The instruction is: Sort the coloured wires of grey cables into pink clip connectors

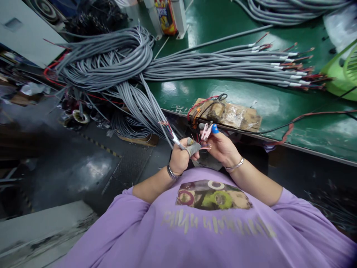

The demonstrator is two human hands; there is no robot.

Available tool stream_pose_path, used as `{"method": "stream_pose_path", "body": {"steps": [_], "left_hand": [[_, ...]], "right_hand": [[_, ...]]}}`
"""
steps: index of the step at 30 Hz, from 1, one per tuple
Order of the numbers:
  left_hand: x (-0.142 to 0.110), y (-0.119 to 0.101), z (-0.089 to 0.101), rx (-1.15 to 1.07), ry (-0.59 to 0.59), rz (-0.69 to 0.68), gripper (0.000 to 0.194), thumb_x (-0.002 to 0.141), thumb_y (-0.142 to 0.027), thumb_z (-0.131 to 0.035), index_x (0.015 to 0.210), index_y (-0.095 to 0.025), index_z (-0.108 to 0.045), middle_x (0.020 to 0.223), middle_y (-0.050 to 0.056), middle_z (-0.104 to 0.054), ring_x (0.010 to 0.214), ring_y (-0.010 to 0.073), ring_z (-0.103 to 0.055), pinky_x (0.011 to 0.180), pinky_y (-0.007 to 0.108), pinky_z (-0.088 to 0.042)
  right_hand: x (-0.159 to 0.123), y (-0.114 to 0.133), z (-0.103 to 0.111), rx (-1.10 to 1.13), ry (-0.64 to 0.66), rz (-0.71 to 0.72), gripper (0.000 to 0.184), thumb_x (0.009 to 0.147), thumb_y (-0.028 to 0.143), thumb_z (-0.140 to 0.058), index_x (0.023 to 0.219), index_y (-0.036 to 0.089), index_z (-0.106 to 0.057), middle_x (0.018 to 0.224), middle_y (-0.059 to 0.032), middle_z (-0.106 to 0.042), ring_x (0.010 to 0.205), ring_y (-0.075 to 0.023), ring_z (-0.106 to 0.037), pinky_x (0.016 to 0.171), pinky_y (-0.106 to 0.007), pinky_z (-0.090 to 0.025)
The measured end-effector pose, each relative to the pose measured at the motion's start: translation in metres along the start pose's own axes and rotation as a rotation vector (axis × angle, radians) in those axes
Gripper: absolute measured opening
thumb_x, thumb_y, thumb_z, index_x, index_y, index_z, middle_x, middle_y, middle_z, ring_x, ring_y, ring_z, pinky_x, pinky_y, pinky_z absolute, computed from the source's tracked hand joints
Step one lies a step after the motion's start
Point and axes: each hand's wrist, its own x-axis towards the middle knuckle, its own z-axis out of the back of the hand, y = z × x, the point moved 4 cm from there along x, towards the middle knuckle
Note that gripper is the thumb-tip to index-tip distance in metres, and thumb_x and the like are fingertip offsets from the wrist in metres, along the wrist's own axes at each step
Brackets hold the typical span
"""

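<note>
My left hand (182,155) is closed around the end of a grey cable (156,111), with taped fingertips pinching its thin coloured wires (201,144). My right hand (220,147) is closed on a small pink clip-like tool (206,131), its forefinger capped in blue, right beside those wires. Both hands meet just below the edge of the green workbench (251,104). A watch is on my left wrist and a bracelet on my right.
A thick bundle of grey cables (217,63) with stripped red ends lies across the bench and spills off its left edge. A taped cardboard block (231,113) with wired parts sits at the bench edge. A green fan (343,70) stands at right. Clutter covers the floor at left.
</note>
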Motion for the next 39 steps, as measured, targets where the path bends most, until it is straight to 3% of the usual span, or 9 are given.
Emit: {"method": "stream_pose_path", "body": {"steps": [6,12,18,26,39], "left_hand": [[-0.003,0.002,0.0,0.05,0.048,-0.006,0.025,0.072,-0.037,-0.07,0.064,-0.016,-0.059,0.051,-0.002,-0.062,0.042,0.0069,-0.051,0.043,0.018,-0.041],[-0.006,0.003,0.006,0.04,0.034,-0.013,0.027,0.072,-0.04,-0.071,0.065,-0.016,-0.059,0.052,-0.002,-0.062,0.041,0.0071,-0.051,0.043,0.018,-0.041],[-0.01,0.001,0.011,0.15,0.129,0.031,0.028,0.068,-0.038,-0.075,0.063,-0.015,-0.06,0.049,-0.001,-0.061,0.041,0.0087,-0.053,0.043,0.019,-0.044],[-0.009,0.0,0.006,0.273,0.253,0.047,0.027,0.066,-0.035,-0.076,0.06,-0.015,-0.058,0.047,0.0,-0.059,0.041,0.0088,-0.052,0.043,0.02,-0.043],[-0.007,0.002,0.011,0.298,0.319,0.091,0.02,0.07,-0.03,-0.07,0.063,-0.015,-0.06,0.049,0.0,-0.06,0.04,0.0079,-0.05,0.042,0.019,-0.04]], "right_hand": [[-0.001,-0.002,0.0,-0.005,0.0,-0.011,0.033,0.075,0.052,-0.077,0.084,0.021,-0.071,0.076,0.001,-0.07,0.064,-0.0104,-0.057,0.054,-0.022,-0.043],[-0.003,-0.006,0.009,0.004,0.084,-0.047,0.045,0.073,0.067,-0.071,0.078,0.022,-0.067,0.077,0.0001,-0.07,0.064,-0.0107,-0.058,0.054,-0.021,-0.046],[-0.009,-0.004,0.017,-0.274,0.25,-0.108,0.059,0.058,0.066,-0.082,0.09,0.016,-0.069,0.087,-0.0048,-0.07,0.069,-0.0123,-0.061,0.06,-0.024,-0.052],[-0.013,0.0,0.001,-0.656,0.318,-0.027,0.041,0.057,0.04,-0.09,0.076,0.015,-0.064,0.068,0.0025,-0.065,0.059,-0.0092,-0.055,0.057,-0.022,-0.046],[-0.012,-0.001,0.007,-0.55,0.326,-0.101,0.03,0.06,0.037,-0.088,0.071,0.015,-0.071,0.068,-0.0012,-0.07,0.064,-0.0126,-0.061,0.068,-0.028,-0.052]]}}
